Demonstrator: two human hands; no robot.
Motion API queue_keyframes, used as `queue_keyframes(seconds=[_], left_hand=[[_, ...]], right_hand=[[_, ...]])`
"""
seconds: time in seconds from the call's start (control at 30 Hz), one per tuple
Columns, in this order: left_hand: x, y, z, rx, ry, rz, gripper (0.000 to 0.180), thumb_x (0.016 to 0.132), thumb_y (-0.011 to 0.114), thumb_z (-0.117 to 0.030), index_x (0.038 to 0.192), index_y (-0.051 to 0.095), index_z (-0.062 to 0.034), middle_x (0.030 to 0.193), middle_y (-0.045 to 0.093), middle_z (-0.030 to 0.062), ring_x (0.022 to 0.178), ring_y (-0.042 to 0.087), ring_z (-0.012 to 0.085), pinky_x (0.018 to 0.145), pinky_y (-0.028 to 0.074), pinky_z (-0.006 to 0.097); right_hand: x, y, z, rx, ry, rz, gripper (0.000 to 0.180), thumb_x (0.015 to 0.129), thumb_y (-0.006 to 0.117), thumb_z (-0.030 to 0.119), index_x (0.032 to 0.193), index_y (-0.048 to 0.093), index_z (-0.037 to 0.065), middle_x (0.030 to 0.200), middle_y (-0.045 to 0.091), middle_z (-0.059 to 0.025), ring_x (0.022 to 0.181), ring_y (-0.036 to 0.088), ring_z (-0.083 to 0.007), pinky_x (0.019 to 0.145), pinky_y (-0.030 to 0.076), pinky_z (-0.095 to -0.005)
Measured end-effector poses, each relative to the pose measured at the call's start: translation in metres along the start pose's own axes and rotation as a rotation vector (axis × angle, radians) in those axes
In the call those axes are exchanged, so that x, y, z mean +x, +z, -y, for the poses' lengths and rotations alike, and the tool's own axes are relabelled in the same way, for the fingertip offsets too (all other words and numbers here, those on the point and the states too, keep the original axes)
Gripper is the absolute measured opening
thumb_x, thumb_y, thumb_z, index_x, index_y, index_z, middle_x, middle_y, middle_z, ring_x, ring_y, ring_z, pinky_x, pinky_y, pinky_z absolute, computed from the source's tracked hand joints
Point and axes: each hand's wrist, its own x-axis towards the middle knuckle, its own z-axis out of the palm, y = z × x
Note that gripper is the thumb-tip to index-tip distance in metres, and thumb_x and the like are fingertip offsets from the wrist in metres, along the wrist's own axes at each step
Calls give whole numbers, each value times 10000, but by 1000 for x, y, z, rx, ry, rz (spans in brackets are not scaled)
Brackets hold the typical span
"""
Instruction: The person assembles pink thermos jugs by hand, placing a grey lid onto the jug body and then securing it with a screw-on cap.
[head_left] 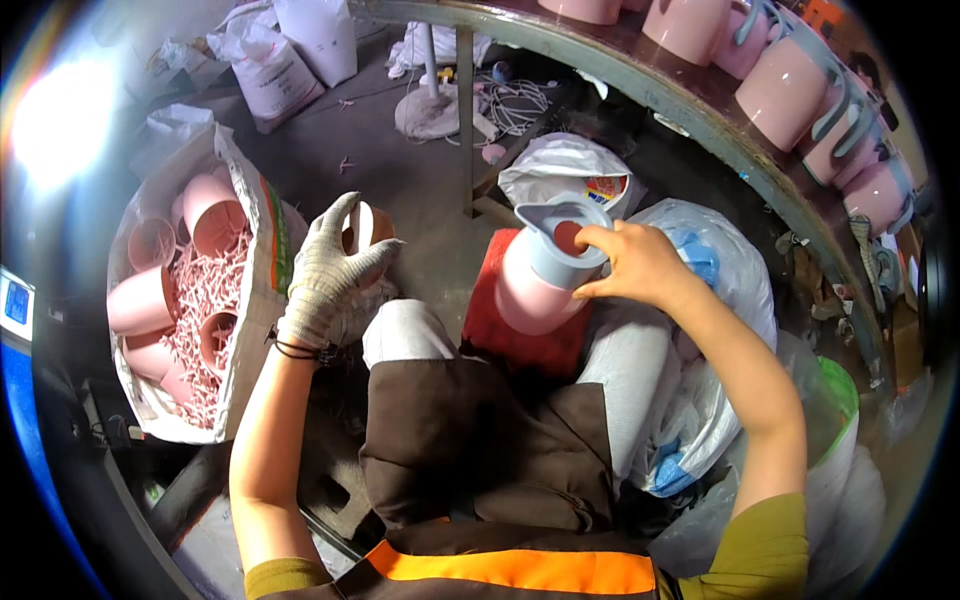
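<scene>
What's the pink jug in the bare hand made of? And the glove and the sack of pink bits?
The jug looks like plastic: smooth, with a soft sheen. The glove seems to be knitted yarn, perhaps cotton: dull and wrinkled. The sack is probably woven plastic, rather dull: its wall stands stiffly, though I can't see the weave.

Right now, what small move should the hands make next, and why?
I'd probably bring the left hand, with the rounded pinkish piece it seems to hold, toward the pink jug: the right hand grips the jug near its top, over the red block, while the left is well apart.
</scene>
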Motion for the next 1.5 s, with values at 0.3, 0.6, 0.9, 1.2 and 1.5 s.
queue_keyframes(seconds=[0.3, 0.6, 0.9, 1.2, 1.5], left_hand=[[28, -6, -101, -402, 191, 42, 875, 701, 848, -485, 1354, 512, -10, 1178, 624, 194, 1065, 649, 242, 901, 525, 342], [20, -13, -280, 278, 774, -143, 616, 758, 760, -376, 1213, 593, 5, 1045, 672, 181, 956, 661, 246, 831, 539, 360], [7, 124, -170, 332, 688, 85, 693, 704, 755, -506, 1220, 579, -79, 1200, 574, 220, 1123, 560, 413, 977, 444, 482], [33, 88, -204, 298, 608, 13, 688, 696, 786, -514, 1237, 615, -125, 1133, 634, 225, 1052, 635, 405, 892, 535, 461], [57, 53, -139, -915, 115, 239, 366, 912, 679, -361, 1094, 662, -44, 956, 654, 18, 858, 585, 108, 741, 474, 267]], right_hand=[[-16, -40, 4, -27, 14, -22, 858, 641, 866, 418, 1404, 526, 219, 1431, 509, -137, 1129, 622, -306, 923, 515, -384], [-98, -27, -12, 446, 142, -448, 583, 830, 780, 215, 1343, 559, 49, 1369, 583, -109, 1175, 605, -235, 984, 470, -365], [-109, 32, -27, 543, 335, -411, 605, 853, 761, 221, 1381, 512, 62, 1344, 592, -144, 1213, 592, -273, 1005, 471, -367], [-78, 54, -28, 592, 335, -334, 509, 917, 672, 300, 1323, 542, 22, 1171, 664, -199, 1085, 648, -323, 898, 502, -398], [-119, -40, -10, 723, 452, -949, 304, 979, 634, 175, 1241, 615, 21, 986, 687, -29, 876, 632, -86, 763, 532, -261]])
